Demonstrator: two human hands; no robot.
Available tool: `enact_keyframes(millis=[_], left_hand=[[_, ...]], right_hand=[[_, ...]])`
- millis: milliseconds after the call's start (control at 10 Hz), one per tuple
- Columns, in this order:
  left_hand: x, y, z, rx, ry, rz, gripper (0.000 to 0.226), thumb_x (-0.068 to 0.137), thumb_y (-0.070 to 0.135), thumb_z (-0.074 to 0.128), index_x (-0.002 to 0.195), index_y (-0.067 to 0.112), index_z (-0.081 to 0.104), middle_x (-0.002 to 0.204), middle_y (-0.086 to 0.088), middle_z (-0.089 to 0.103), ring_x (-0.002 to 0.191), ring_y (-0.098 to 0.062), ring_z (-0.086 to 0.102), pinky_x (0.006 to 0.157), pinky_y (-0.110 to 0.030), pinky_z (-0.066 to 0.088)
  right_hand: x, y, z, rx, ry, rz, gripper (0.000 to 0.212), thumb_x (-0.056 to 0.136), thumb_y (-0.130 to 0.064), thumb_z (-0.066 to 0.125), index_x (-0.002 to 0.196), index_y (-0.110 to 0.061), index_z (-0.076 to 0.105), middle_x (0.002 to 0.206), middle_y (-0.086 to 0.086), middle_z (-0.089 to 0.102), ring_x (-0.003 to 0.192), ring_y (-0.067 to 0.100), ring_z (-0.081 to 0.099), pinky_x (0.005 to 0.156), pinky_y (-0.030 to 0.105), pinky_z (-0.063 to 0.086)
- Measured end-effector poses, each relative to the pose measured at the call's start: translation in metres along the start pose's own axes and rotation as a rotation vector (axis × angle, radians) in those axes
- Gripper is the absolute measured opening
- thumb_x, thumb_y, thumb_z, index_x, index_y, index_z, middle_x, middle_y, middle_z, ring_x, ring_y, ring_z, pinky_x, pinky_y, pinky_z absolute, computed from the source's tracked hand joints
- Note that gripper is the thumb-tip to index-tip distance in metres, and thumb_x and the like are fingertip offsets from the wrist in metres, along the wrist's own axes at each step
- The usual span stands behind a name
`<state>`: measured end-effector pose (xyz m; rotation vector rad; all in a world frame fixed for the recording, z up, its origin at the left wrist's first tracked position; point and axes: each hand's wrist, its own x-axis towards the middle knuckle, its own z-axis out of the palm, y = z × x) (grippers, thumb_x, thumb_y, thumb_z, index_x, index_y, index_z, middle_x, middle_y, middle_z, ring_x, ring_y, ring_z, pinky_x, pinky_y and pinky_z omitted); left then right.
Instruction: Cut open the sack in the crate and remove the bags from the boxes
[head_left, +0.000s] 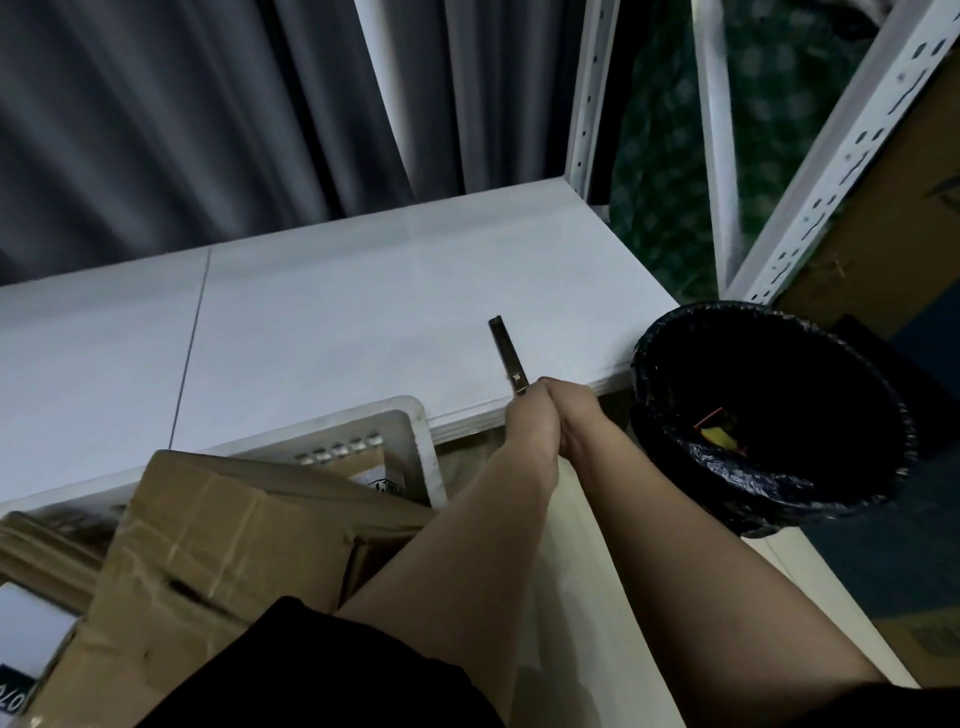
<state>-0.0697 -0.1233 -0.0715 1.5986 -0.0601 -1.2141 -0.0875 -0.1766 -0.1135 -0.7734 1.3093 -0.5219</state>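
Observation:
A dark utility knife (508, 353) points away from me over the white table (322, 332), near its front edge. My left hand (531, 418) and my right hand (577, 410) are pressed together at the knife's near end, and both grip it. Their fingers are hidden behind the backs of the hands. A white plastic crate (415, 441) stands below the table edge at the left. Brown cardboard boxes (208, 535) with taped flaps fill it, and a bit of white printed packaging (376, 480) shows behind them. No sack is plainly visible.
A bin with a black liner (769, 415) stands right of the table corner with scraps inside. White slotted shelf posts (852, 156) rise at the right. Grey curtains (182, 114) hang behind the table.

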Motion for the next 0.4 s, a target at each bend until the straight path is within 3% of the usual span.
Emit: enact_keyframes(millis=[100, 200, 300, 400], left_hand=[[0.005, -0.002, -0.002, -0.031, 0.022, -0.001, 0.027, 0.098, 0.012, 0.033, 0.103, 0.000, 0.057, 0.087, -0.010, 0.059, 0.090, -0.026, 0.059, 0.063, -0.023, 0.038], [0.002, -0.001, -0.006, 0.006, 0.010, 0.011, 0.038, 0.098, 0.014, 0.033, 0.119, -0.004, 0.059, 0.110, -0.021, 0.062, 0.104, -0.032, 0.059, 0.077, -0.030, 0.044], [-0.009, 0.000, -0.009, 0.029, 0.009, -0.003, 0.035, 0.097, 0.016, 0.035, 0.115, 0.001, 0.061, 0.101, -0.017, 0.061, 0.089, -0.025, 0.055, 0.064, -0.028, 0.043], [-0.034, 0.005, -0.013, 0.036, 0.041, 0.021, 0.035, 0.097, 0.016, 0.038, 0.121, 0.001, 0.059, 0.115, -0.017, 0.065, 0.091, -0.029, 0.060, 0.062, -0.026, 0.043]], right_hand=[[-0.001, 0.004, -0.002, 0.032, 0.025, -0.045, 0.027, 0.084, -0.002, 0.042, 0.059, -0.013, 0.040, 0.065, 0.009, 0.044, 0.062, 0.020, 0.042, 0.053, 0.025, 0.030], [-0.006, 0.006, -0.009, 0.068, 0.038, -0.064, 0.032, 0.085, 0.002, 0.041, 0.058, -0.014, 0.036, 0.060, 0.007, 0.036, 0.043, 0.015, 0.040, 0.042, 0.016, 0.030], [-0.023, 0.000, -0.017, 0.086, 0.019, -0.081, 0.021, 0.090, 0.003, 0.043, 0.079, -0.010, 0.054, 0.064, 0.007, 0.045, 0.040, 0.011, 0.042, 0.034, 0.009, 0.030], [-0.052, -0.005, -0.019, 0.044, -0.032, -0.093, 0.015, 0.093, -0.004, 0.046, 0.101, -0.006, 0.059, 0.077, 0.007, 0.056, 0.055, 0.015, 0.047, 0.043, 0.015, 0.039]])
